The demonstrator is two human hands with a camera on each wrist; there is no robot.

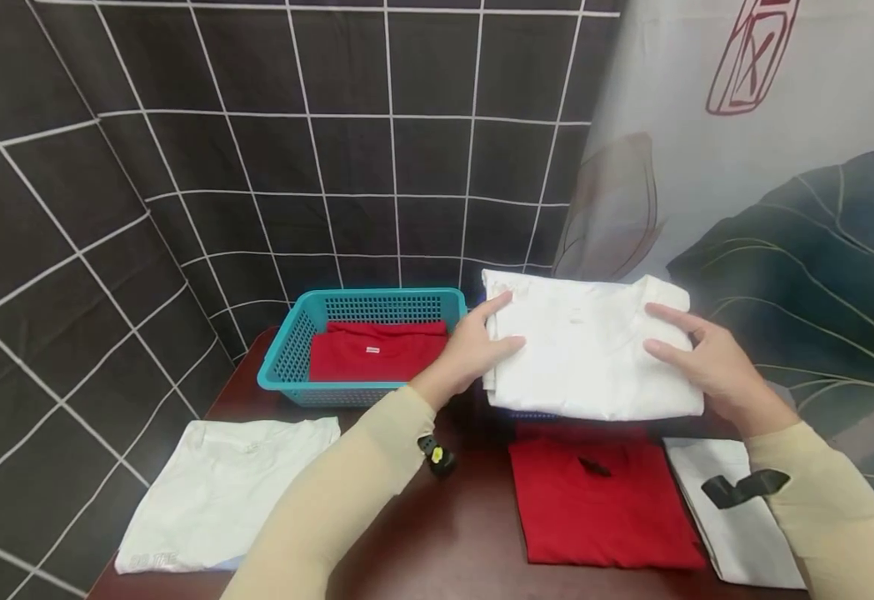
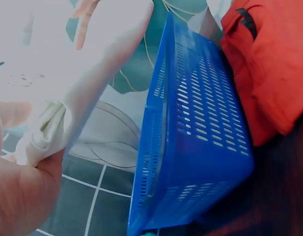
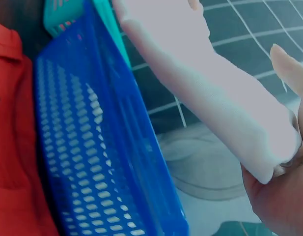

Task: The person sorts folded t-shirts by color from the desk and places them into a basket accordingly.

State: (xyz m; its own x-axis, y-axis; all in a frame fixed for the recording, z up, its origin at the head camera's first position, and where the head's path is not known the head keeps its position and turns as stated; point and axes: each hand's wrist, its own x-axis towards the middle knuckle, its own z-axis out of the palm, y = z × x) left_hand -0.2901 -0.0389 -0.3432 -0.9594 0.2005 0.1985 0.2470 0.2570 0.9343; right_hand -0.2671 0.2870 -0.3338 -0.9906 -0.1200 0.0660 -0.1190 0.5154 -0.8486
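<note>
A folded white shirt (image 1: pixel 586 350) is held up between both hands, above the blue basket (image 2: pixel 190 113). My left hand (image 1: pixel 474 346) grips its left edge, thumb on top and fingers at the side. On the opposite edge my right hand (image 1: pixel 710 367) holds the cloth in the same way. In the left wrist view the layered folds show at the left palm. The right wrist view has the shirt's rolled edge resting against the right palm. From the head view most of the blue basket is hidden under the shirt.
Left of it stands a teal basket (image 1: pixel 282 354) with a folded red shirt (image 1: pixel 377 354) inside. A white shirt (image 1: pixel 219 492) lies at the table's left. In front of the blue basket lie a red shirt (image 1: pixel 601 508) and a white folded garment (image 1: pixel 740 517). Gridded dark cloth (image 1: pixel 347 158) hangs behind.
</note>
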